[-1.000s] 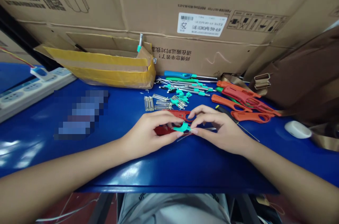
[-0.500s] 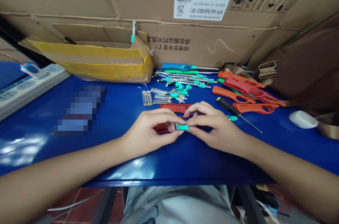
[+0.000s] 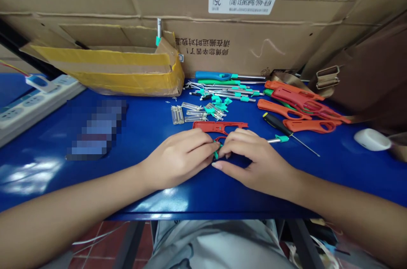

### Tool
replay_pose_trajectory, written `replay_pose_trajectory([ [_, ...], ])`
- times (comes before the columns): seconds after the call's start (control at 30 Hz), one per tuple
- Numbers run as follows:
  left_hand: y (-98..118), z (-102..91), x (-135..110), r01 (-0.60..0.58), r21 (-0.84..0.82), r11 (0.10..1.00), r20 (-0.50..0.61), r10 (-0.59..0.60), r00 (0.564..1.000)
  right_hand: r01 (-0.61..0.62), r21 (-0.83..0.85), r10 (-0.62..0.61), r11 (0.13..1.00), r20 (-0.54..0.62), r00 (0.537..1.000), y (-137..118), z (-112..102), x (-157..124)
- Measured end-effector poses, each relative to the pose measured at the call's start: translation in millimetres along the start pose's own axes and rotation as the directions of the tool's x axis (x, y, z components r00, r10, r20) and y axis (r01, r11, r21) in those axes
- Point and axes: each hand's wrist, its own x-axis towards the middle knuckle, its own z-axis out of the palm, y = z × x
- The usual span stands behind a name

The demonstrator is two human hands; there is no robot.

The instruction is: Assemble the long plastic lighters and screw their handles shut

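Note:
Over the blue table, my left hand (image 3: 182,156) is closed, its fingertips on a small green plastic piece (image 3: 216,155). My right hand (image 3: 254,154) meets it from the other side, with curled fingers at the piece and the thumb just below it. Most of the piece is hidden by the fingers. A thin red part (image 3: 220,138) shows between the hands, largely covered by them. Just behind them lies a red lighter handle half (image 3: 203,126). Past my right hand, a metal tube with a green end (image 3: 281,138) sticks out.
Clear lighter fuel tanks (image 3: 193,116), metal lighter tubes (image 3: 229,91) and orange handle shells (image 3: 282,110) lie behind. A screwdriver (image 3: 276,125) and a white case (image 3: 372,139) are to the right. A yellow-taped box (image 3: 127,76) and power strip (image 3: 34,101) are left.
The green piece has turned from lying crosswise to steeply tilted and is now more covered by my fingers. My left hand has rolled over it. The red handle half is more exposed.

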Motion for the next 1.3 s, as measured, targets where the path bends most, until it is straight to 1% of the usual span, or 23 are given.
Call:
replay_pose_trajectory([
  [0.1,0,0.4,0,-0.001,0.006,1.0,0.015,0.001,1.0,0.032,0.014,-0.031,0.999,-0.019,0.999,2,4,-1],
  [0.17,-2,1.4,0,0.028,-0.017,0.999,-0.015,-0.028,1.0,0.065,0.037,-0.064,0.997,-0.04,0.997,3,1,0],
  [0.27,-5,2.6,0,0.11,-0.068,0.992,-0.099,-0.116,0.988,0.104,0.06,-0.101,0.993,-0.052,0.994,4,-6,1],
  [0.33,-7,3.0,0,0.177,-0.14,0.974,-0.131,-0.195,0.972,0.125,0.05,-0.122,0.991,-0.054,0.991,7,-11,2],
  [0.4,-9,3.3,0,0.244,-0.238,0.94,-0.121,-0.278,0.953,0.15,0.017,-0.149,0.988,-0.063,0.987,10,-16,3],
  [0.47,-11,3.8,0,0.309,-0.324,0.894,-0.081,-0.352,0.932,0.171,-0.022,-0.172,0.985,-0.076,0.982,14,-19,3],
  [0.57,-12,5.3,0,0.373,-0.395,0.839,-0.025,-0.416,0.909,0.173,-0.067,-0.177,0.983,-0.069,0.982,19,-22,3],
  [0.67,-13,7.0,0,0.382,-0.409,0.828,0.014,-0.413,0.911,0.127,-0.134,-0.133,0.983,-0.036,0.991,20,-22,2],
  [0.73,-13,7.6,0,0.372,-0.398,0.838,0.038,-0.391,0.92,0.1,-0.18,-0.102,0.978,-0.001,0.995,20,-21,1],
  [0.8,-13,7.6,-1,0.346,-0.371,0.862,0.037,-0.359,0.933,0.099,-0.218,-0.091,0.971,0.047,0.995,21,-22,1],
  [0.93,-14,5.4,-4,0.305,-0.219,0.927,0.011,-0.31,0.951,0.114,-0.323,-0.067,0.939,0.154,0.986,24,-26,0],
  [1.03,-16,3.7,-5,0.33,-0.126,0.936,0.049,-0.326,0.944,0.135,-0.4,-0.062,0.906,0.19,0.98,27,-32,-1],
  [1.17,-17,3.6,-7,0.335,-0.12,0.935,0.102,-0.324,0.941,0.175,-0.43,-0.081,0.886,0.228,0.97,30,-37,-1],
  [1.3,-18,5.2,-7,0.323,-0.133,0.937,0.128,-0.307,0.943,0.237,-0.445,-0.12,0.864,0.275,0.954,32,-37,0],
])
